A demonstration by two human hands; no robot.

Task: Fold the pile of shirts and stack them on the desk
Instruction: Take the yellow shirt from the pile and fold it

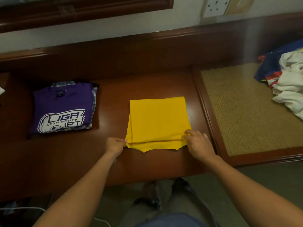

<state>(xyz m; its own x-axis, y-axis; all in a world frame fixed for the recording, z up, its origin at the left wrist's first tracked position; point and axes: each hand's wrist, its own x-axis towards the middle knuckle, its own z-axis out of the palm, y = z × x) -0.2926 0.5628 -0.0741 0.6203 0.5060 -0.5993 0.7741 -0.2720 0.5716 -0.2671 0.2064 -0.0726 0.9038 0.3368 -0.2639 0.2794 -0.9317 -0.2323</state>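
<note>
Now the left hand [114, 145] pinches the near left corner of the yellow shirt [158, 122], thumb and fingers closed on the cloth. The right hand [199, 144] holds the near right corner the same way, with its fingers curled over the edge. Both hands sit low, close to the front edge of the desk [147, 82].

The yellow shirt lies flat in the middle of the desk, nearer the front edge than the back. It is already folded into a tall block. A bit of cloth sticks out in a point under the near end.

The step looks like the last fold: bring the near end up and over to meet the far end. To do it well, the person should lift both corners together, at the same height, so the cloth does not twist. The loose bit underneath should come along too, or be tucked in, so nothing pokes out. The near edge should land right on the far edge, corner on corner. Then a flat hand can press the fold smooth.

After that the yellow shirt likely goes on the stack [64, 105], purple on top, toward the left end of the desk. The pile [288, 84] of unfolded shirts sits on the mat [242, 108] at the right end, well apart.
</note>
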